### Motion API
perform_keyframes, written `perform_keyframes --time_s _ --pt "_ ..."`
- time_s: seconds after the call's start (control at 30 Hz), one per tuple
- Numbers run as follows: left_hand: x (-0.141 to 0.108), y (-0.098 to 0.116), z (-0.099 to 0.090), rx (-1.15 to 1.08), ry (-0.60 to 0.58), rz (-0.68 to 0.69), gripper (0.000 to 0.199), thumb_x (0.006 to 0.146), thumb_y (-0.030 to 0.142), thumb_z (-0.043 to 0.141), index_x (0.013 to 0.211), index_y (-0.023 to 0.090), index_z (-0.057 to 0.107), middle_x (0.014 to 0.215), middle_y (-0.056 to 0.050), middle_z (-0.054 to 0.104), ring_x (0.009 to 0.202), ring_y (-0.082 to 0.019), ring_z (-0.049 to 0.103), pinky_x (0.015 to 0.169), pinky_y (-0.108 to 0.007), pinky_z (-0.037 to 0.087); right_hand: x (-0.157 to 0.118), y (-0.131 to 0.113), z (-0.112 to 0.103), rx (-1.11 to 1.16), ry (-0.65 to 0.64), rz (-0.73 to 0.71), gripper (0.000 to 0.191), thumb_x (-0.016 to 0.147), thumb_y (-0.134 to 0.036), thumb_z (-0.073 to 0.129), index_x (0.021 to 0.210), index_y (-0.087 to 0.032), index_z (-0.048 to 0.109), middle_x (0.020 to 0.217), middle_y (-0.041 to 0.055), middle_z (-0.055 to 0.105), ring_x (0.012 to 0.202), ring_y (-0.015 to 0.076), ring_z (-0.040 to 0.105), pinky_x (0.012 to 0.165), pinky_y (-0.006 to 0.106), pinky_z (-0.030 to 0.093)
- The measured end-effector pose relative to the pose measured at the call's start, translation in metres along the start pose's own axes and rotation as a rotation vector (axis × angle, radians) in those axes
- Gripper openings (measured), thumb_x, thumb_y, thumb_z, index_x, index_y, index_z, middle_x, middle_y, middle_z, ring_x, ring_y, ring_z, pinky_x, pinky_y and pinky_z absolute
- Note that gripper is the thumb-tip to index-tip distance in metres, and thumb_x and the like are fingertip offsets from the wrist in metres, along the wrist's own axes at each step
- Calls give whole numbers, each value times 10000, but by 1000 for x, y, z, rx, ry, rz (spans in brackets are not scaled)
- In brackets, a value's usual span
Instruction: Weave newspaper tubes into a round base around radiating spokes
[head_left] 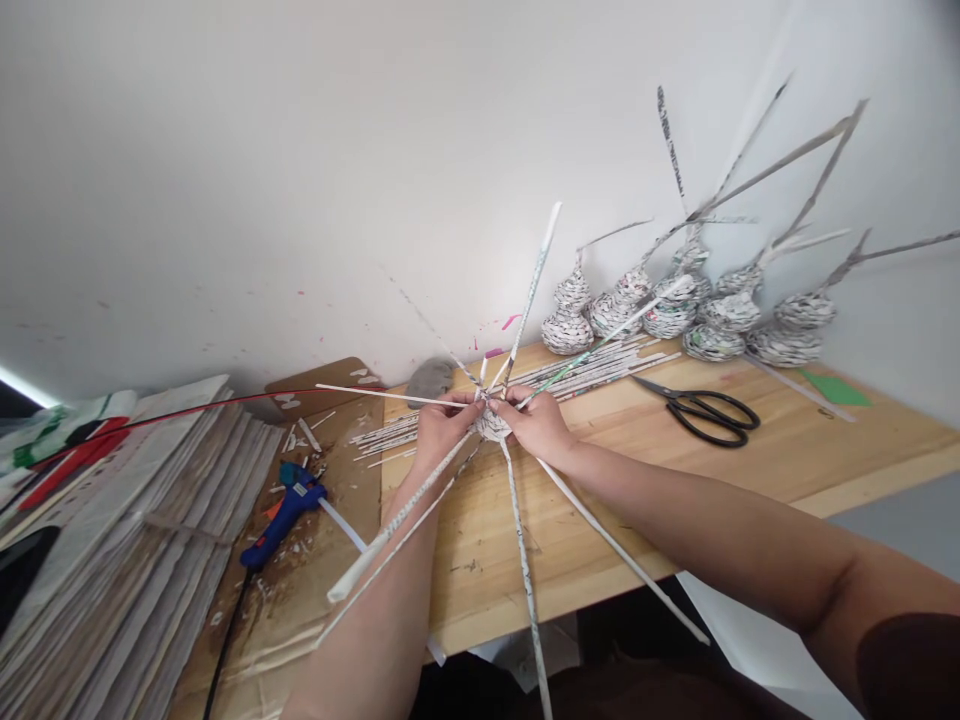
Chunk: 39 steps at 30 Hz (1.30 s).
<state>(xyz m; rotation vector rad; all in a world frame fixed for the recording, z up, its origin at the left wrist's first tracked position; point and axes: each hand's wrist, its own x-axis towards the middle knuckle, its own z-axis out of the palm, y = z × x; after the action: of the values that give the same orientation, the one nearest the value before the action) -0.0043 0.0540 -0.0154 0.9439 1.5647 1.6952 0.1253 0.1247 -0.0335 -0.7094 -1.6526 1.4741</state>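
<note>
Between my hands is a small round piece woven from rolled newspaper (491, 424), with long paper tubes (523, 540) spreading out from it on all sides. My left hand (444, 430) grips its left edge, fingers closed and thumb near the middle. On the right edge, my right hand (538, 422) pinches the weave with thumb and fingers. Both thumbs nearly meet at the top. One tube rises toward the wall, and others point down past my forearms. The fingertips behind the weave are hidden.
Loose paper tubes (592, 370) lie behind my hands. Black scissors (712, 416) rest to the right, before several woven gourd shapes (568, 330) along the wall. At left are a blue glue gun (281, 520), scrap-strewn cardboard (330, 500) and a tall newspaper stack (165, 520).
</note>
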Motion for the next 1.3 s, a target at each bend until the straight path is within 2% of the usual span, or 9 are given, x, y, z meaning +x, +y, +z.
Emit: perform_keyframes --time_s 0.13,0.3,0.47,0.63,0.77,0.9,1.03,1.2,1.3 --pt "-4 4 2 19 -15 -75 393 571 430 843 786 135 698 619 -11 659 463 -103 541 409 -205 414 0 -3 -1 0 25 -37 292 791 -434 625 684 -163 640 579 7 601 518 129 534 477 244 410" --pt "-7 8 4 -21 -50 -149 416 549 417 861 805 131 700 689 -42 694 537 -132 615 455 -226 504 1 -5 -2 -8 38 -92 319 754 -437 673 604 -159 630 552 -3 570 527 115 490 508 246 381" --pt "-8 10 6 -74 -69 -159 407 538 394 868 789 119 704 660 -45 688 514 -123 604 433 -207 493 4 3 2 260 -2 64 319 672 -476 761 678 -168 678 585 -1 607 526 131 525 501 267 421" --pt "-9 10 6 -103 -110 -182 397 543 381 869 785 111 709 657 -46 687 505 -109 594 423 -189 482 8 8 3 469 -58 83 353 597 -446 835 817 -198 716 708 9 677 632 158 600 648 327 509" --pt "-6 4 8 -117 -60 -180 408 520 384 877 777 121 700 667 -38 689 504 -113 599 427 -201 495 8 7 3 396 -9 29 334 607 -462 827 756 -196 690 703 13 667 675 167 607 702 342 509" --pt "-4 -3 11 -112 13 -146 419 498 388 884 748 128 671 638 -16 669 474 -107 579 411 -210 490 6 4 2 226 72 -47 290 691 -462 755 729 -194 650 702 21 651 665 161 577 679 329 487" --pt "-4 -6 14 -92 30 -72 421 507 417 878 691 149 611 570 8 633 416 -102 542 378 -211 454 5 2 0 79 114 -66 250 735 -422 701 726 -182 630 702 16 641 655 148 559 655 298 472" --pt "-8 -3 14 13 14 56 364 579 414 843 725 157 631 604 -8 662 430 -111 558 402 -220 455 6 2 0 107 148 -14 273 719 -426 694 681 -175 593 632 -8 602 586 126 522 582 265 432" --pt "-11 1 15 53 44 80 320 605 397 820 739 159 655 619 -10 668 430 -114 558 405 -228 451 7 2 1 131 150 12 274 694 -418 714 666 -172 598 608 -12 592 569 124 514 559 261 410"
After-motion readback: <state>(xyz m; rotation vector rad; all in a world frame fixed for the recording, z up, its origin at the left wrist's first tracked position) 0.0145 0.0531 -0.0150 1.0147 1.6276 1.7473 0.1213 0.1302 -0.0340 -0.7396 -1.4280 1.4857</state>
